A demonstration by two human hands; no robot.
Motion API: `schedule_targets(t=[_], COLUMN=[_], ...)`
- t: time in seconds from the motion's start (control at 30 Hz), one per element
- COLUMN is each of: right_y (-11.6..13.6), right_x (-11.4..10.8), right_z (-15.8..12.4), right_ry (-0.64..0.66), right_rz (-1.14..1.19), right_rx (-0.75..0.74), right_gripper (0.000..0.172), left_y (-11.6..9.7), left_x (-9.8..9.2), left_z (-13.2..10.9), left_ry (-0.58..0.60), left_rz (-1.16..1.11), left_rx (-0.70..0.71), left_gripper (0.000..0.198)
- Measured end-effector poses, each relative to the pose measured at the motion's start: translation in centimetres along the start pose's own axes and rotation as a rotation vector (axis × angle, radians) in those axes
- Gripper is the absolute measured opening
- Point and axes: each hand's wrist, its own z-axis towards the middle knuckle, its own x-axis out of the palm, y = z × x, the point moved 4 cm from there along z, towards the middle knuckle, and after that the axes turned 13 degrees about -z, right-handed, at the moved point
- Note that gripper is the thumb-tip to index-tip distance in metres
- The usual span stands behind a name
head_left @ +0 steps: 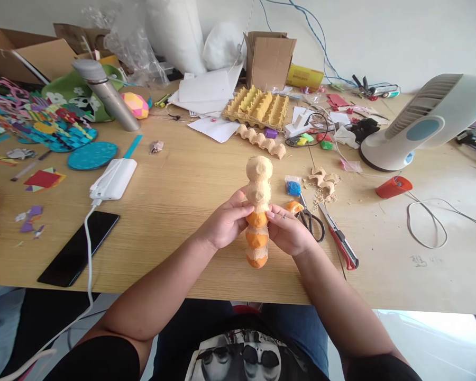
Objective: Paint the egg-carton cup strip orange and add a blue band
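Between my two hands is a strip cut from an egg carton (258,197), held lengthwise above the table. Its nearer cups are covered in orange, while the far cups are bare tan pulp. My left hand (233,218) pinches its left edge near the middle, thumb on top. From the other side, my right hand (289,228) grips the right edge at about the same height. Just right of that hand lie an orange lump in a clear wrapper (294,207), black-handled scissors (312,221) and a blue packet of clay (293,187). A red utility knife (343,244) rests farther right.
Behind the strip are another tan carton strip (261,141) and a yellow egg tray (256,108). Carton scraps (324,180) lie to the right, before a white fan (416,124) and a red cup (393,187). A power bank (113,179) and phone (79,248) are at left.
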Motion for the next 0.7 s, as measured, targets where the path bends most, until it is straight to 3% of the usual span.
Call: schedule_targets(t=[0.7], right_y=[-0.41], right_x=[0.31], right_z=[0.12], right_ry=[-0.168], right_rz=[-0.106], right_rx=[-0.02], right_gripper=[0.048], left_y=[0.67], left_x=[-0.42], left_z=[0.18], left_ry=[-0.055], left_rz=[0.064], left_rx=[0.006], left_gripper=[0.046])
